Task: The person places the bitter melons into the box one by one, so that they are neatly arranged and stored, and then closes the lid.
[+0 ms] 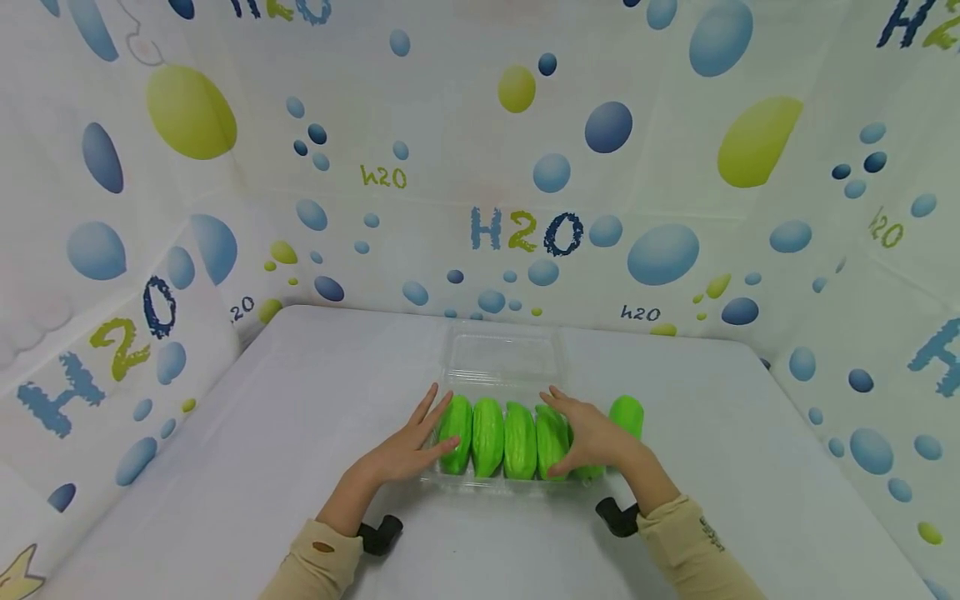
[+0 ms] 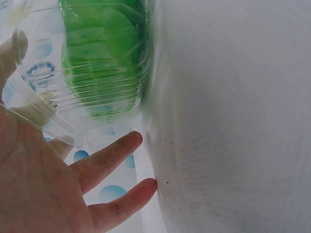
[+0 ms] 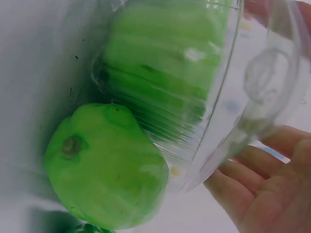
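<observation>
Head view: a row of bright green, ridged, elongated fruits (image 1: 488, 437) is contained in a clear plastic box (image 1: 506, 483) on the white table (image 1: 187, 467). Left hand (image 1: 410, 451) and right hand (image 1: 596, 432) are positioned, fingers spread, at opposite ends; another green fruit (image 1: 627, 415) is seen outside, beside the right end.

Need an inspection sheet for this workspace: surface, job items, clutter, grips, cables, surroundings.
Surface: white table, few dark specks.
Job items: clear box, lid open on far side; at least five green vegetables inside, one loose vegetable outside, right.
Clutter: nothing seen.
Left grip: bare hand, fingers spread, box's left end.
Right grip: bare hand, fingers spread, right end.
Cables: nothing seen.
Surroundings: bubble-print "H2O" backdrop.
</observation>
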`<act>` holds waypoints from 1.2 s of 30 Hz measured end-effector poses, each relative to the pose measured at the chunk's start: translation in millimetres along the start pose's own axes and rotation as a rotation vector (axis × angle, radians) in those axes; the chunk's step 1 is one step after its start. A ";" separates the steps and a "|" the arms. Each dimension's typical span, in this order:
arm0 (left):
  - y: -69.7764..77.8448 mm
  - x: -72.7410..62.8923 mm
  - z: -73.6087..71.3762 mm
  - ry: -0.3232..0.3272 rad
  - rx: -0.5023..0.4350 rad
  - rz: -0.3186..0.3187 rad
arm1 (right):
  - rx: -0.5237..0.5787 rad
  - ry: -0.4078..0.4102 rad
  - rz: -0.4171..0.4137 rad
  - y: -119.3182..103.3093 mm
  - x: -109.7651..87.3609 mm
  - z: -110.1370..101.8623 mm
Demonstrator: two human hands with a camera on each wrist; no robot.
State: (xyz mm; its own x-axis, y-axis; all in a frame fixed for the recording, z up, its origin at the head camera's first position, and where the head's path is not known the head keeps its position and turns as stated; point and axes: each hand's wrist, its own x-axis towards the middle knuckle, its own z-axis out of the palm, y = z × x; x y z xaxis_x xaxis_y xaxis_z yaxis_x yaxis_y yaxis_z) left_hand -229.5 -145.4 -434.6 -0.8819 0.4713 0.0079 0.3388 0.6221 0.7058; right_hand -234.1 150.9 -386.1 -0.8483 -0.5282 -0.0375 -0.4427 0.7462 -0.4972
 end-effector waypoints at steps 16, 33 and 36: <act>0.5 -1.0 -2.8 0.003 -0.005 -0.007 | 0.085 0.091 -0.004 10.5 -8.1 -10.0; 0.3 0.0 -1.5 -0.007 -0.001 -0.003 | 0.136 0.160 -0.006 29.8 -23.7 -21.3; 0.7 -0.1 -1.5 -0.012 -0.004 -0.006 | 0.130 0.172 0.012 33.2 -27.6 -23.2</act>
State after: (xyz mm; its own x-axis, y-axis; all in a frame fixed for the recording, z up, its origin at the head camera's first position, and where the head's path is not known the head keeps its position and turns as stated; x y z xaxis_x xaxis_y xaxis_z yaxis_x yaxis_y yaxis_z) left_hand -229.7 -145.9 -433.0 -0.8800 0.4749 -0.0045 0.3322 0.6223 0.7088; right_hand -232.1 199.7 -381.4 -0.8954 -0.4342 0.0984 -0.4001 0.6877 -0.6058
